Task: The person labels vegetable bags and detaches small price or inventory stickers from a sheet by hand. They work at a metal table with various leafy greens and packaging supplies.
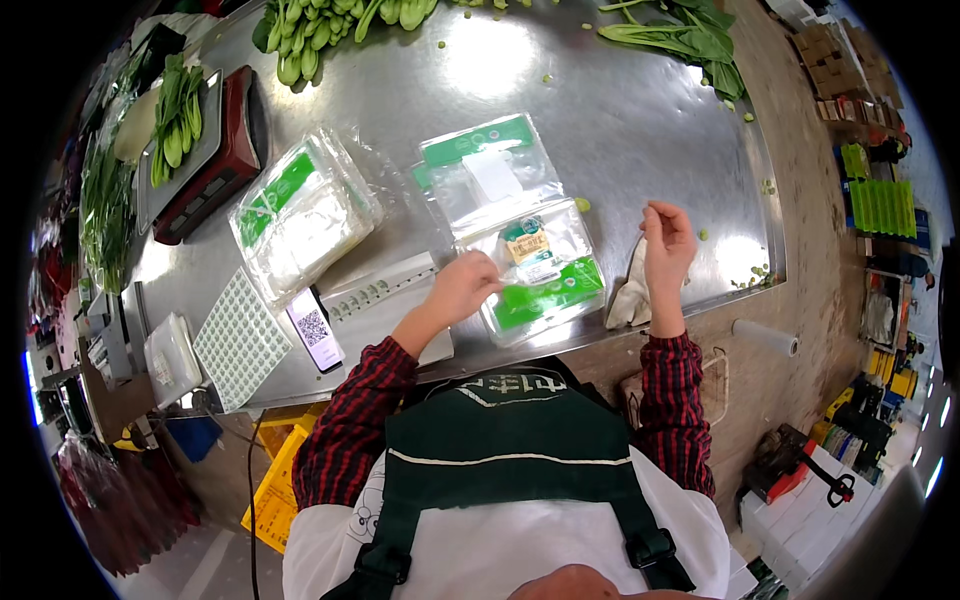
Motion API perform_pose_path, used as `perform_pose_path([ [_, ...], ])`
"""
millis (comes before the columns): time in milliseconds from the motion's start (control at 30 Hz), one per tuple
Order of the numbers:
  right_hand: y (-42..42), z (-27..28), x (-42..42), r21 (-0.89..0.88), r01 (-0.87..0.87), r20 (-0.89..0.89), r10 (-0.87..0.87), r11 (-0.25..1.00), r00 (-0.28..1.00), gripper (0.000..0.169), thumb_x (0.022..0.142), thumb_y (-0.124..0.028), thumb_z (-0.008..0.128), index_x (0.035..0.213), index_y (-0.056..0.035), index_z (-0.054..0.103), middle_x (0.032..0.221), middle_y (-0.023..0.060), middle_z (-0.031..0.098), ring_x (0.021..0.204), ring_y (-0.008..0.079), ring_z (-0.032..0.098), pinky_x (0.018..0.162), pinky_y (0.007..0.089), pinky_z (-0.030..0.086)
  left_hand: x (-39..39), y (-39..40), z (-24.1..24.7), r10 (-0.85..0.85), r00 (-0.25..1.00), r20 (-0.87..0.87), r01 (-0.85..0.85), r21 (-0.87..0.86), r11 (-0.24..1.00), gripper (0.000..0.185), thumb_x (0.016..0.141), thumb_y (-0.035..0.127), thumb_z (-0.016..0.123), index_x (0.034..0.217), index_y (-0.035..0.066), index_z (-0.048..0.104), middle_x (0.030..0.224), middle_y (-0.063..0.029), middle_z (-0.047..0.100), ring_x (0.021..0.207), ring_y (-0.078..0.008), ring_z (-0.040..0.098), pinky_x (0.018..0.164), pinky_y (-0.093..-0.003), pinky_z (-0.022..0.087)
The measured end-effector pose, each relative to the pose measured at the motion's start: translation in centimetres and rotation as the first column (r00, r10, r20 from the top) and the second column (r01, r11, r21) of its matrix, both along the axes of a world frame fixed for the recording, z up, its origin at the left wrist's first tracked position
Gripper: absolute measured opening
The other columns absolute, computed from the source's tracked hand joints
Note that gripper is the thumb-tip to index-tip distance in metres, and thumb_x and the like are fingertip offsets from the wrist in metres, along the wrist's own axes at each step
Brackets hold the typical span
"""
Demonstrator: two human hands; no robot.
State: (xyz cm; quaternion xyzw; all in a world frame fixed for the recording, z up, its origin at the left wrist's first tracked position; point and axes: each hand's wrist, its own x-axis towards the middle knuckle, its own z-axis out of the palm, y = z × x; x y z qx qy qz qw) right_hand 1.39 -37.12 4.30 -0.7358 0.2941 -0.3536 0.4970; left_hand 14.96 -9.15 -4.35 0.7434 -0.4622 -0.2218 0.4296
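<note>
Over the left edge of a clear plastic produce bag (559, 296) with a green printed band and a label, my left hand (465, 283) is bent with its fingertips low. Whether it grips the bag's film cannot be made out. My right hand (670, 244) is raised to the right of the bag, thumb and fingertips drawn together, with nothing visible between them. Beneath it a crumpled white cloth or glove (630, 300) lies by the table edge. Behind the labelled bag lies another clear bag (480, 142) with a green band and a blank white patch.
To the left are a stack of bags (300, 217), a sticker sheet (241, 337), a phone (315, 330) and a paper strip (379, 289). A red scale (232, 142) bears bok choy (178, 124). More bok choy (315, 30) and leafy greens (682, 37) lie at the back of the steel table (600, 120).
</note>
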Motion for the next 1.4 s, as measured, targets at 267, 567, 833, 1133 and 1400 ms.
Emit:
perform_pose_path([
  [267,9.5,0.0,6.1,-0.068,-0.480,-0.054,0.477,0.875,0.877,0.017,0.088,-0.004,0.066,0.104,-0.0019,0.062,0.081,0.0044,0.063,0.071,0.0130,0.061,0.066,0.0266,0.049,6.9,2.2,3.1,0.293,0.714,-0.636,-0.409,-0.040,0.911,0.021,0.097,0.018,0.058,0.106,0.000,0.065,0.093,-0.0036,0.071,0.083,-0.0091,0.064,0.069,-0.0252,0.051],
  [567,21.5,-9.0,12.9,-0.018,-0.852,-0.201,0.833,0.522,0.515,0.027,0.076,-0.010,0.074,0.099,-0.0029,0.063,0.087,0.0124,0.067,0.079,0.0318,0.066,0.073,0.0400,0.053,7.1,14.0,13.6,0.221,0.970,0.099,-0.237,0.212,0.948,0.057,0.076,0.008,0.077,0.130,0.004,0.056,0.123,-0.0092,0.064,0.118,-0.0228,0.058,0.100,-0.0336,0.044],
  [833,17.2,-0.3,10.3,0.187,-0.841,-0.198,0.858,0.508,0.474,0.017,0.083,-0.014,0.072,0.087,-0.0014,0.061,0.081,0.0160,0.067,0.075,0.0314,0.065,0.066,0.0367,0.049,6.0,16.9,11.4,0.450,0.853,-0.265,-0.393,0.241,0.887,0.015,0.085,0.011,0.073,0.095,0.001,0.069,0.081,-0.0012,0.067,0.075,-0.0090,0.059,0.067,-0.0248,0.047],
  [1133,16.0,3.2,9.8,-0.301,-0.766,-0.146,0.767,0.567,0.625,0.013,0.082,-0.012,0.073,0.089,-0.0029,0.066,0.084,0.0101,0.063,0.079,0.0290,0.061,0.066,0.0374,0.050,4.5,14.2,13.7,0.439,0.822,-0.362,-0.380,0.226,0.897,0.034,0.094,0.023,0.066,0.070,0.000,0.064,0.056,0.0096,0.046,0.055,0.0001,0.036,0.046,-0.0230,0.029],
  [1400,18.2,3.5,10.2,-0.271,-0.805,-0.132,0.808,0.527,0.574,0.020,0.076,-0.009,0.075,0.094,-0.0067,0.067,0.090,0.0068,0.062,0.083,0.0270,0.062,0.067,0.0355,0.051,3.9,13.1,12.4,0.376,0.849,-0.370,-0.317,0.213,0.924,0.044,0.097,0.027,0.063,0.064,0.000,0.053,0.057,0.0094,0.036,0.056,-0.0030,0.027,0.045,-0.0265,0.022],
])
